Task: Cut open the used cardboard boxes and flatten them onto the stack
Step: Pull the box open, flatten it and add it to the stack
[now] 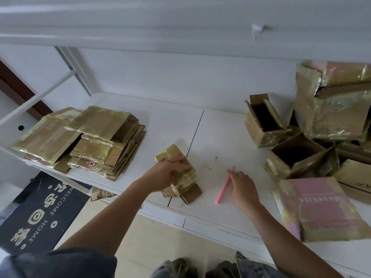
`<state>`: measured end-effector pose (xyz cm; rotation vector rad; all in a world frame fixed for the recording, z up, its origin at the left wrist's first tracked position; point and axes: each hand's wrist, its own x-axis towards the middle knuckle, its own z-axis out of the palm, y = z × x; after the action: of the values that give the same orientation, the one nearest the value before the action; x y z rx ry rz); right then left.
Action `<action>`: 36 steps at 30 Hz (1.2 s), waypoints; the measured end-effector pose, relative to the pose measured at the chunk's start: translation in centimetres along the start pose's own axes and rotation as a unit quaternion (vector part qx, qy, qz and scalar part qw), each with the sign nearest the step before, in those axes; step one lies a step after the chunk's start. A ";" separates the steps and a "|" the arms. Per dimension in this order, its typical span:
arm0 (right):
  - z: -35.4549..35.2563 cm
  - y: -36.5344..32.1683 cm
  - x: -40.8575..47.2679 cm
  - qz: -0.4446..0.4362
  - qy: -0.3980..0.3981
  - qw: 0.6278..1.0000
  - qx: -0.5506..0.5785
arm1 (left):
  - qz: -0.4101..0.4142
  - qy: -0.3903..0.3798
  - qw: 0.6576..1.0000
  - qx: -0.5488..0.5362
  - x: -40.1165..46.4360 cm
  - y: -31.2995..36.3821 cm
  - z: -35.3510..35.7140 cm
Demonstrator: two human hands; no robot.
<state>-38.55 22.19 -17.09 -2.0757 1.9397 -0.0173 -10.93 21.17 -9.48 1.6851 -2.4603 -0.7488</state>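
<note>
A small tape-covered cardboard box [181,175] lies pressed down in the middle of the white table [218,129], with a brown flap sticking out at its near end. My left hand [167,173] grips its top. A pink cutter [222,190] lies on the table to the right of it. My right hand [242,187] hovers over the cutter with fingers spread, touching or nearly touching it. The stack of flattened boxes [84,139] sits at the table's left end.
Several unflattened boxes [301,155] are piled at the right, some open-topped, with a flat pink printed box [319,207] at the near right edge. A cardboard scrap lies on the floor below the table by a black doormat [40,213]. White wall behind.
</note>
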 end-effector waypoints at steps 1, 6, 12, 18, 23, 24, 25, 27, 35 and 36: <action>-0.4 -0.8 0.2 0.012 0.009 1.000 -0.011 | -0.026 0.044 0.995 -0.082 -0.2 -0.1 0.1; -3.3 -7.1 1.6 -0.125 0.063 0.962 0.236 | -0.197 0.298 0.901 -0.246 -0.8 -0.4 0.0; -2.8 -12.8 2.1 -0.157 -0.047 0.963 0.216 | -0.405 0.176 0.782 -0.441 -0.9 -0.8 0.6; -3.1 -13.9 2.8 -0.144 -0.029 0.977 0.155 | -0.398 0.226 0.741 -0.491 -0.8 -1.6 1.0; -3.4 -15.8 3.2 -0.123 -0.001 0.992 0.032 | -0.421 0.221 0.705 -0.526 -0.6 -2.3 0.7; -3.4 -16.3 3.2 -0.120 0.004 0.993 0.013 | -0.423 0.221 0.704 -0.525 -0.6 -2.4 0.7; -3.4 -16.6 3.3 -0.119 0.009 0.993 -0.001 | -0.422 0.219 0.704 -0.527 -0.6 -2.5 0.7; -3.4 -17.0 3.4 -0.126 0.014 0.992 -0.022 | -0.415 0.216 0.704 -0.534 -0.7 -2.6 0.7; -5.1 -15.5 5.0 -0.124 -0.084 0.982 0.118 | -0.410 0.217 0.707 -0.535 -0.8 -2.9 0.9; -5.3 -15.2 5.2 -0.123 -0.094 0.980 0.128 | -0.410 0.217 0.708 -0.533 -0.7 -2.9 0.9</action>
<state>-24.40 16.65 -9.60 -2.0469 1.4790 -0.1145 -8.43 21.32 -11.40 1.9071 -0.5200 -1.2553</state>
